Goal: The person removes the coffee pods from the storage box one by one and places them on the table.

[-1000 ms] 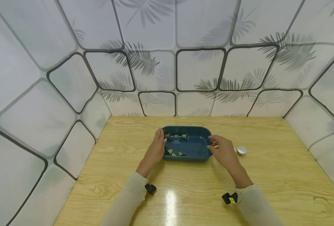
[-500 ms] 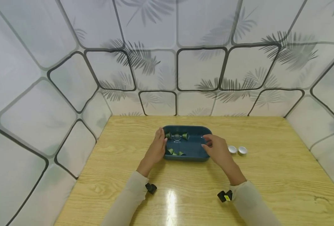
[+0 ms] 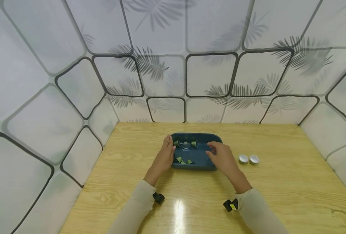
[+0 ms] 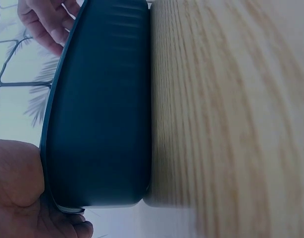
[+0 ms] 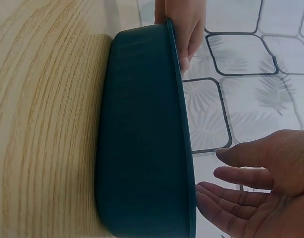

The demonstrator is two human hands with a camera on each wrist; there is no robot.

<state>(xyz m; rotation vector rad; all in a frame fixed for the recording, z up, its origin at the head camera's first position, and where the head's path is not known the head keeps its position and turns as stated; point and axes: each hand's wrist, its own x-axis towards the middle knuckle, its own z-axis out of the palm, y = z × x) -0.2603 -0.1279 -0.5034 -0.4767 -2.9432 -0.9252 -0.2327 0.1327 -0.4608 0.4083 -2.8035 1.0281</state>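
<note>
My left hand (image 3: 164, 154) holds the left end of a dark blue rectangular tray (image 3: 196, 168), with the fingers along the outside and the thumb at the rim. Several small green cups (image 3: 194, 144), shaped like coffee capsules, lie on their sides in the tray's left half. Between the back ones shows a round, clear-looking shape (image 3: 185, 145). Over the right half of the tray is my right hand (image 3: 222, 157), its fingers slightly bent and parted with nothing between them. The right wrist view shows that hand (image 5: 261, 186) above the rim, thumb apart from the fingers.
Two small round pieces with whitish tops (image 3: 243, 159) stand side by side on the wooden table (image 3: 289, 182), right of the tray. A patterned wall (image 3: 208, 74) rises behind the table and along both sides.
My right hand has moved left from the tray's right rim to over its inside, uncovering both white-topped pieces. The left hand stays at the left rim.
</note>
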